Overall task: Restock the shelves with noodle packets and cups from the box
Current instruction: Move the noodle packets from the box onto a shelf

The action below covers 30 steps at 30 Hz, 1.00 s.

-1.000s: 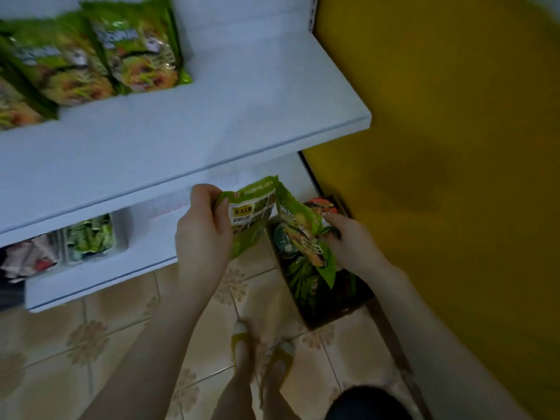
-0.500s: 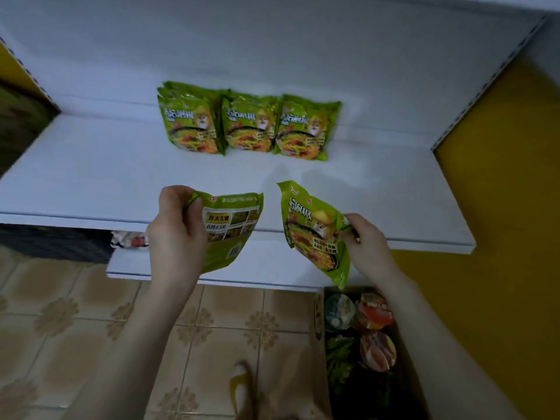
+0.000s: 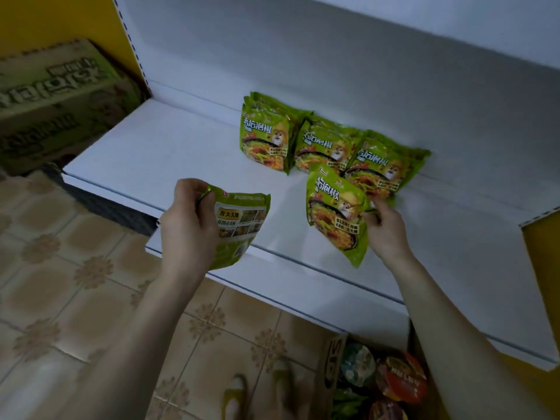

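My left hand [image 3: 189, 225] grips a green noodle packet [image 3: 239, 228] by its left edge, back side up, over the front of the white shelf [image 3: 157, 153]. My right hand [image 3: 383, 228] pinches the right edge of a second green packet [image 3: 336, 216], front side showing, just in front of three stacks of the same green packets [image 3: 327, 144] standing at the shelf's back. The open cardboard box [image 3: 331, 368] sits on the floor at the bottom right, with noodle cups [image 3: 400, 380] and green packets inside.
A closed printed carton [image 3: 54, 95] stands left of the shelf. A yellow wall [image 3: 542, 250] borders the shelf's right end. The tiled floor [image 3: 60, 283] lies below, with my feet [image 3: 257, 395] near the box. The shelf's left half is bare.
The view has shifted right and closer to the shelf. Both hands have carried their packets up and forward; the right packet now overlaps the stacked ones.
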Motion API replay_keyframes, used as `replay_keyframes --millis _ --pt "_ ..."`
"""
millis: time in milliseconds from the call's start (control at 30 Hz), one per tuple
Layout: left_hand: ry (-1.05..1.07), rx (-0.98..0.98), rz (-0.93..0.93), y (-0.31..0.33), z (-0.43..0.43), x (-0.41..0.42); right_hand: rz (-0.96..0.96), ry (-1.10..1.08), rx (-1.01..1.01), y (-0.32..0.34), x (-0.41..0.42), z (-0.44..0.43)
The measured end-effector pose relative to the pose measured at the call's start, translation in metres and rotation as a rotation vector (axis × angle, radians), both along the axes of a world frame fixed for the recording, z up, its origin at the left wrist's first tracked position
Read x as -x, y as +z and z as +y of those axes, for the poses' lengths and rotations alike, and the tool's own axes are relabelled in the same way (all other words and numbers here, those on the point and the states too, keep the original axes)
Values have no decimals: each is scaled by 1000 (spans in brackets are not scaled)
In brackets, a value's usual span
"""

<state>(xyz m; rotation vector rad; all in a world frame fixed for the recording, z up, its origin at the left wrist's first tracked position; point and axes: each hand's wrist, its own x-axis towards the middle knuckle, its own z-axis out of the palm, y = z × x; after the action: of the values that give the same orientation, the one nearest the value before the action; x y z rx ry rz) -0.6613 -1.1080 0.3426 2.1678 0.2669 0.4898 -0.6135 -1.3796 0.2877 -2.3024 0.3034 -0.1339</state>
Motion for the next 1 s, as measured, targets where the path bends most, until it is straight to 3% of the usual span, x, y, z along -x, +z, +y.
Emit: replay_keyframes --millis 367,667,833,1000 --pt "135 73 -43 -7 -26 -36 -17 -64 -187 -36 -123 10" --pt "46 114 -99 -43 -38 -72 -42 -180 -328 -81 -165 12" --pt "-27 126 -175 -64 -44 -91 -129 -220 -282 -99 -173 -6" --pt "-67 135 -213 -84 -49 -104 -181 -210 -111 -114 -164 -14"
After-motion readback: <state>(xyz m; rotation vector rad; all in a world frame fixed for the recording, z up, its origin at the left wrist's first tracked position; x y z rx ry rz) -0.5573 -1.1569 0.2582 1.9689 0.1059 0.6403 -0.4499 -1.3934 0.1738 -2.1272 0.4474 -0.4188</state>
